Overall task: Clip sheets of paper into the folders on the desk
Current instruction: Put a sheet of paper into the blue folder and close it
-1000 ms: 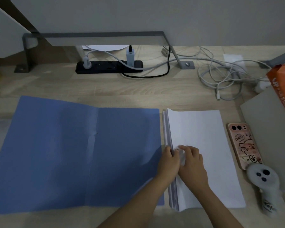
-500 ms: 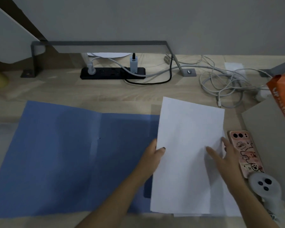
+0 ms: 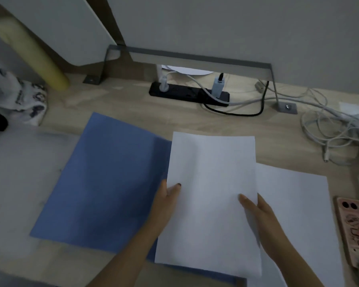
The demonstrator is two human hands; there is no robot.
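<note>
Over the right half of the blue folder (image 3: 104, 183), your left hand (image 3: 166, 206) and right hand (image 3: 263, 222) each pinch the sheet (image 3: 211, 204), so keep it flat and square it up.

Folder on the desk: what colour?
Plain blue folder, lying open; seen in the head view, the only one.

Desk (image 3: 133, 104) bears folder (image 3: 112, 172), phone (image 3: 354, 230) (cables (image 3: 330, 129) too).

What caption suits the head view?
The left hand and right hand hold a sheet partly over the blue folder.
</note>
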